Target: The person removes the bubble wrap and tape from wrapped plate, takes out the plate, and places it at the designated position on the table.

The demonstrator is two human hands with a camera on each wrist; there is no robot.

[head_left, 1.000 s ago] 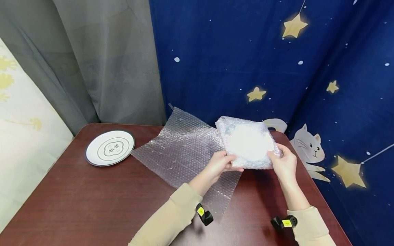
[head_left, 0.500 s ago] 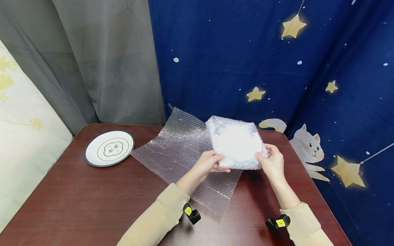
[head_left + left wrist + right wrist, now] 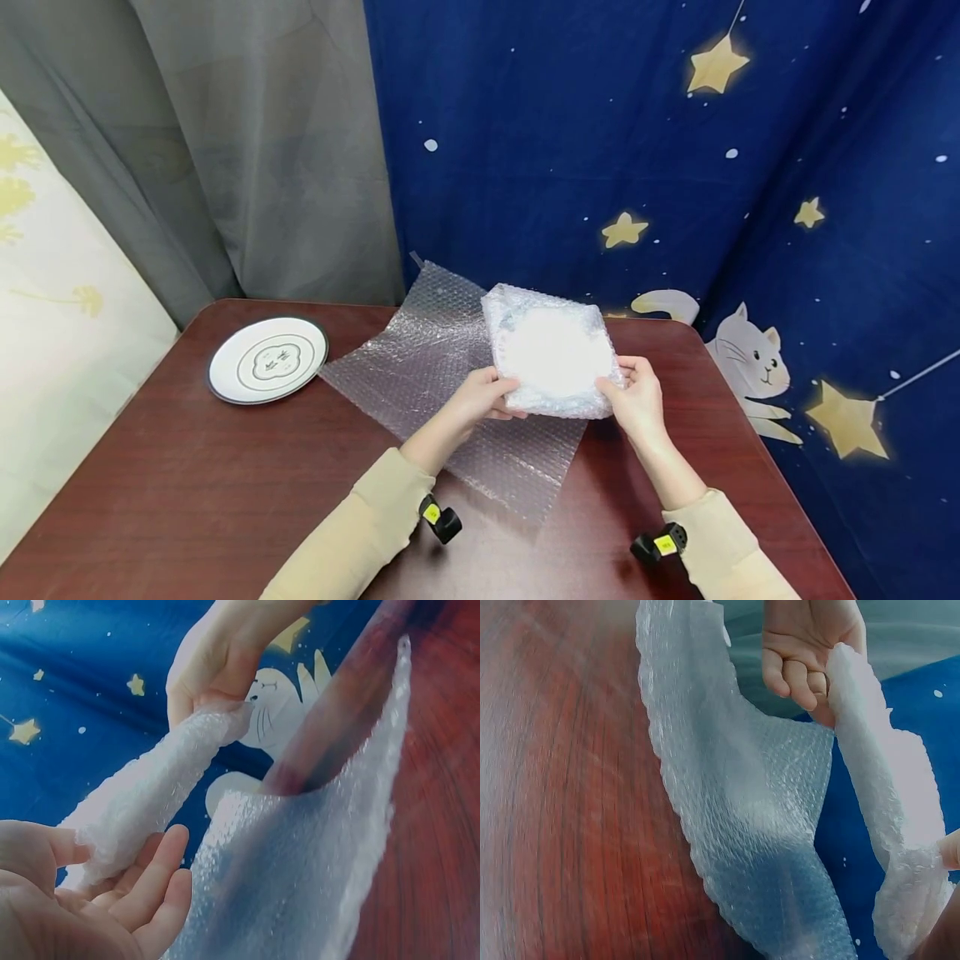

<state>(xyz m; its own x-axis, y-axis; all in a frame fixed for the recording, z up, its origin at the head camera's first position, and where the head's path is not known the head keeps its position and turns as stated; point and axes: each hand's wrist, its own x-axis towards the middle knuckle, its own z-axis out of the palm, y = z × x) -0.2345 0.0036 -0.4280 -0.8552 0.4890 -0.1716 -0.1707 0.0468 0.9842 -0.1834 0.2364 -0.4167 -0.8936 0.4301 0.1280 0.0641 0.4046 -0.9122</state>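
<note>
Between both hands is a flat, squarish bubble-wrapped bundle [image 3: 553, 354], held up off the table; bright glare on its face hides what is inside. My left hand [image 3: 474, 400] pinches its near left corner, thumb on top and fingers beneath. At the near right corner my right hand [image 3: 637, 402] grips it likewise. Seen edge-on in the left wrist view, the bundle [image 3: 142, 791] spans from one hand to the other. Underneath lies a loose sheet of clear bubble wrap [image 3: 431, 358], spread on the table. The right wrist view shows that sheet [image 3: 735, 772] beside the bundle.
A white plate [image 3: 247, 358] with a dark rim and a printed centre lies at the table's far left, touching or close to the sheet's left corner. The brown table [image 3: 247, 492] ends at a grey curtain [image 3: 277, 150] and a blue starry curtain [image 3: 525, 150].
Both hands have carried the wrapped bundle leftward, so it is now more over the loose bubble wrap sheet. Their hold looks the same. Plate and sheet have stayed in place.
</note>
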